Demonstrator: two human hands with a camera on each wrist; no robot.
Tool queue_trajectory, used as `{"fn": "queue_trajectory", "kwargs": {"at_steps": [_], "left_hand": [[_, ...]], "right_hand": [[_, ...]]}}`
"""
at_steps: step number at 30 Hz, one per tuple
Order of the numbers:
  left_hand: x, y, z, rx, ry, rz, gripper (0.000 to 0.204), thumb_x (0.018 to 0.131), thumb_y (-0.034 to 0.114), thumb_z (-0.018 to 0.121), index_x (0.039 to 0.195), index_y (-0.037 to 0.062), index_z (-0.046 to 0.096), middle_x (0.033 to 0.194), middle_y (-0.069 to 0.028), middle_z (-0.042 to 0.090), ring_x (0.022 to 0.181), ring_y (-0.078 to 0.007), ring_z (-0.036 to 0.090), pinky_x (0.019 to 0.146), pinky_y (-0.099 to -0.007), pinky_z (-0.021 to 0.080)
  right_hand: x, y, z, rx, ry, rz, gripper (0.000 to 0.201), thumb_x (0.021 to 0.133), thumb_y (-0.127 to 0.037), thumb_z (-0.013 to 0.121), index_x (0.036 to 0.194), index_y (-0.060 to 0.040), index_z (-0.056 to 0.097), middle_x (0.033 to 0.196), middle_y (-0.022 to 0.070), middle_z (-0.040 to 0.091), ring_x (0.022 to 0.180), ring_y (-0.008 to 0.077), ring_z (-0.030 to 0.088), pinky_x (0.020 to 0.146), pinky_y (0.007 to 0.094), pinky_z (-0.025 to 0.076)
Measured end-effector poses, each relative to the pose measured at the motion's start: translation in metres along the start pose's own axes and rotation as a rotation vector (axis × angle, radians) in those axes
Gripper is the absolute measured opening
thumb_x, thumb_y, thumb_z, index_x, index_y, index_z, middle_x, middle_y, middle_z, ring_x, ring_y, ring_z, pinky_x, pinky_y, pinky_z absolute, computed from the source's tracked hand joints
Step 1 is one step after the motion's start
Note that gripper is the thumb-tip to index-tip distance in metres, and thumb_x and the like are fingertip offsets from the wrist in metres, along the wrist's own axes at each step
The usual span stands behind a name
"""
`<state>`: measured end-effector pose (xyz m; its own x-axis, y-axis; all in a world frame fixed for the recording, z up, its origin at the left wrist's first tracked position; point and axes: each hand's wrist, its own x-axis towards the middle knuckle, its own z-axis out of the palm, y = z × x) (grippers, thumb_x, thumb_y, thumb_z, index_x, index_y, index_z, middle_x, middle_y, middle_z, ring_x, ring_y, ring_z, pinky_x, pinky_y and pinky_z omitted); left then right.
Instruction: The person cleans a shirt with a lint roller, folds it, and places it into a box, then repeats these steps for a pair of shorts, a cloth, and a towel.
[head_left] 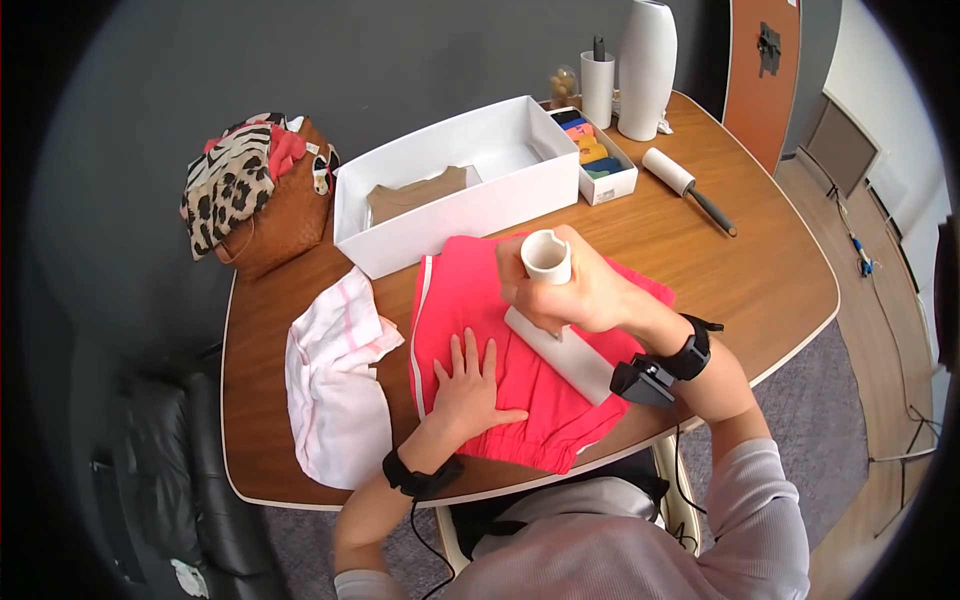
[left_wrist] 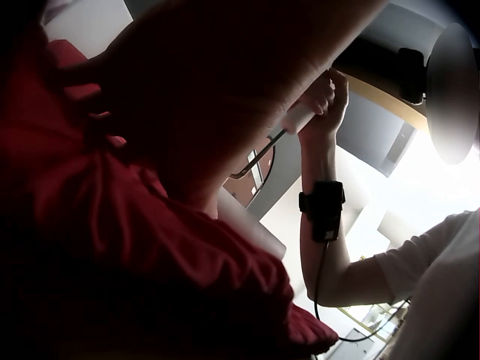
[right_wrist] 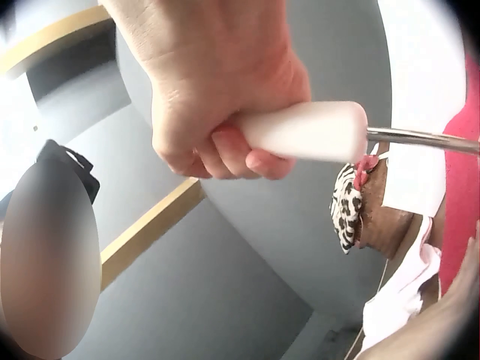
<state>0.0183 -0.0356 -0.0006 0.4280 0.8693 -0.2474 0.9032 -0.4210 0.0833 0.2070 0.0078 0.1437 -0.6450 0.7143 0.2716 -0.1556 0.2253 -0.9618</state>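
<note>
Bright pink shorts (head_left: 465,280) with a white side stripe and gathered waistband lie spread at the front of the table. My left hand (head_left: 463,393) rests on them with fingers spread, holding nothing. My right hand (head_left: 585,285) grips the white handle (right_wrist: 322,131) of a lint roller, fingers wrapped round it. A bent metal rod (right_wrist: 420,138) leads out of the handle. The white roller head (head_left: 562,357) lies slantwise over the shorts, near the waistband, to the right of my left hand.
Left of the shorts lies a crumpled pale pink-and-white garment (head_left: 340,390). Behind stand a white box (head_left: 460,225) holding a brown garment, a small box (head_left: 612,187) of rolled colourful fabric, and a brown bag (head_left: 290,215) with clothes. Another lint roller (head_left: 690,190) lies at right, near a white vase (head_left: 647,70).
</note>
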Motion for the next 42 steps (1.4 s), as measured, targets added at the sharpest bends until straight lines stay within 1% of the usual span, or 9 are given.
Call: {"fn": "queue_trajectory", "kwargs": {"at_steps": [8,9,17,21,27,30,33,37,42], "left_hand": [[-0.002,0.009,-0.013,-0.018,-0.093,-0.059,0.114,0.058,0.065,0.062,0.134,-0.0039,0.013,0.137,-0.0327,0.003,0.127,-0.0485,0.006,0.091,-0.0656,0.024],[-0.003,0.01,-0.014,-0.016,-0.098,-0.065,0.115,0.057,0.066,0.062,0.134,-0.0038,0.013,0.137,-0.0326,0.003,0.127,-0.0484,0.006,0.091,-0.0657,0.024],[-0.011,0.022,-0.008,0.074,-0.079,-0.113,0.121,0.051,0.073,0.06,0.134,-0.0037,0.015,0.137,-0.0324,0.007,0.126,-0.0474,0.014,0.082,-0.0651,0.035],[-0.01,0.023,-0.007,0.09,-0.088,-0.121,0.124,0.049,0.074,0.06,0.134,-0.0037,0.015,0.136,-0.0331,0.007,0.126,-0.0473,0.014,0.081,-0.0643,0.036],[-0.008,0.024,-0.008,0.108,-0.105,-0.134,0.125,0.047,0.074,0.061,0.134,-0.0033,0.015,0.136,-0.0334,0.007,0.125,-0.0475,0.016,0.079,-0.0627,0.039],[-0.008,0.026,-0.01,0.106,-0.121,-0.141,0.126,0.047,0.074,0.061,0.134,-0.0031,0.014,0.136,-0.0331,0.006,0.126,-0.0472,0.015,0.079,-0.0621,0.04],[-0.006,0.026,-0.011,0.087,-0.132,-0.154,0.127,0.046,0.074,0.062,0.135,-0.0028,0.012,0.137,-0.0327,0.005,0.126,-0.047,0.014,0.079,-0.0615,0.041],[-0.005,0.027,-0.017,0.042,-0.167,-0.151,0.127,0.048,0.071,0.064,0.133,-0.0064,0.011,0.135,-0.0356,0.003,0.126,-0.0488,0.011,0.08,-0.0621,0.039],[-0.004,0.028,-0.018,0.051,-0.171,-0.147,0.128,0.047,0.07,0.065,0.133,-0.0072,0.011,0.134,-0.0371,0.004,0.126,-0.0488,0.012,0.079,-0.0603,0.041]], "right_hand": [[-0.009,0.004,-0.051,-0.324,0.139,-0.029,0.013,0.071,-0.015,0.053,0.069,-0.0026,0.05,0.058,0.0018,0.048,0.056,0.0086,0.043,0.052,0.0254,0.038],[-0.008,0.005,-0.051,-0.319,0.222,-0.035,0.015,0.066,-0.011,0.05,0.058,-0.0041,0.04,0.046,-0.0016,0.039,0.038,0.0052,0.038,0.035,0.02,0.029],[-0.016,0.001,-0.088,-0.37,0.314,0.132,0.017,0.07,-0.012,0.052,0.06,-0.006,0.04,0.045,-0.0016,0.037,0.035,0.0054,0.036,0.033,0.0203,0.026],[-0.021,-0.039,-0.067,-0.213,0.252,0.002,0.014,0.074,-0.014,0.053,0.065,-0.0048,0.047,0.047,-0.0006,0.042,0.039,0.0075,0.042,0.036,0.0233,0.032],[-0.005,-0.071,-0.019,-0.484,0.165,-0.23,0.012,0.069,-0.012,0.057,0.072,-0.0008,0.054,0.062,0.007,0.056,0.061,0.0193,0.057,0.056,0.0316,0.043],[0.002,-0.073,-0.009,-0.755,0.128,-0.5,0.015,0.061,-0.005,0.059,0.062,-0.0031,0.045,0.053,0.0039,0.048,0.046,0.0161,0.049,0.046,0.0275,0.037],[-0.003,-0.087,-0.013,-0.926,0.07,-0.228,0.015,0.064,-0.011,0.06,0.073,0.0003,0.055,0.065,0.0181,0.056,0.06,0.0344,0.054,0.058,0.0359,0.045],[-0.014,-0.087,-0.027,-0.826,0.196,-0.488,0.016,0.059,-0.007,0.058,0.057,-0.0029,0.043,0.05,0.0039,0.042,0.043,0.0159,0.044,0.044,0.0267,0.033],[-0.009,-0.081,-0.019,-0.314,0.196,-0.346,0.007,0.067,-0.006,0.055,0.067,-0.0021,0.05,0.057,0.0015,0.049,0.052,0.0082,0.046,0.048,0.0248,0.037]]}}
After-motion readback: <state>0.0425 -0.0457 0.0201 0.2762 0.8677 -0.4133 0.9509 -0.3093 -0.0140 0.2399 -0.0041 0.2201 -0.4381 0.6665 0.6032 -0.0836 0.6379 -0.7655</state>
